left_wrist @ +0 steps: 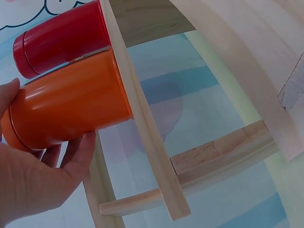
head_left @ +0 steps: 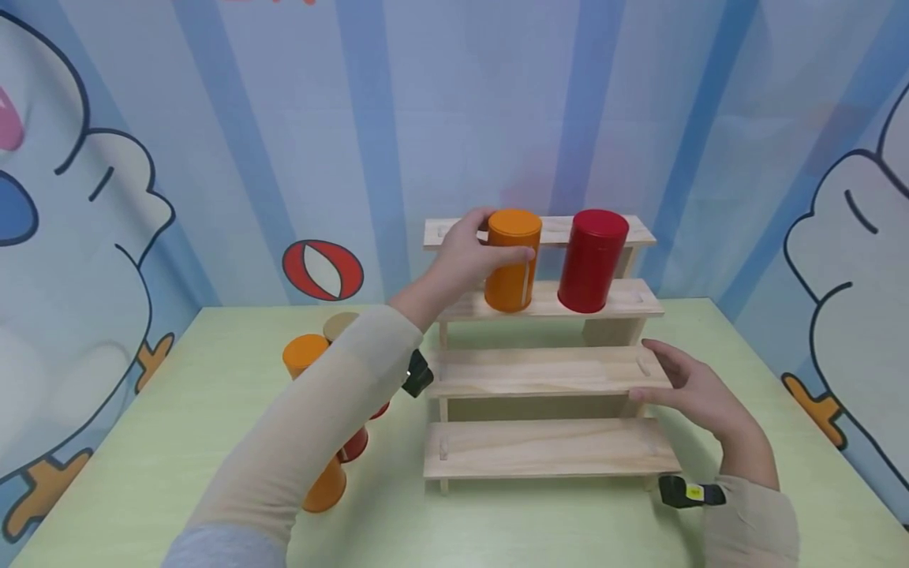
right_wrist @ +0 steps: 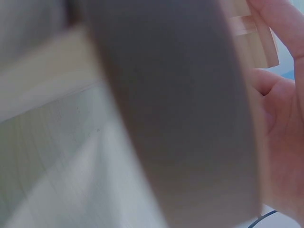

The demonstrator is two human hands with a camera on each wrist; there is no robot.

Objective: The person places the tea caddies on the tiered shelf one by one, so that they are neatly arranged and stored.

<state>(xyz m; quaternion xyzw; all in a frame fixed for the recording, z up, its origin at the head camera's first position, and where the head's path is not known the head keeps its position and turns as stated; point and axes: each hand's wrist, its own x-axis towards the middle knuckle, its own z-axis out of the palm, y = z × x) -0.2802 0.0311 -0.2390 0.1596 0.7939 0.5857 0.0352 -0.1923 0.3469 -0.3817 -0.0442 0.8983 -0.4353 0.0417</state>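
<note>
A wooden rack (head_left: 554, 450) with several stepped shelves stands on the table. On its second shelf from the top, an orange canister (head_left: 508, 276) stands left of a red canister (head_left: 592, 260). My left hand (head_left: 469, 260) grips the orange canister from its left side, thumb across the front. In the left wrist view the orange canister (left_wrist: 71, 102) meets the shelf board, with the left hand (left_wrist: 47, 180) around its outer end and the red canister (left_wrist: 64, 38) beside it. My right hand (head_left: 696, 394) pinches the right end of the shelf below.
Left of the rack, partly behind my left sleeve, are an orange canister (head_left: 304, 353), a tan round top (head_left: 339, 324), red pieces (head_left: 355, 444) and another orange one (head_left: 327, 487). A patterned backdrop (head_left: 461, 102) hangs behind the table.
</note>
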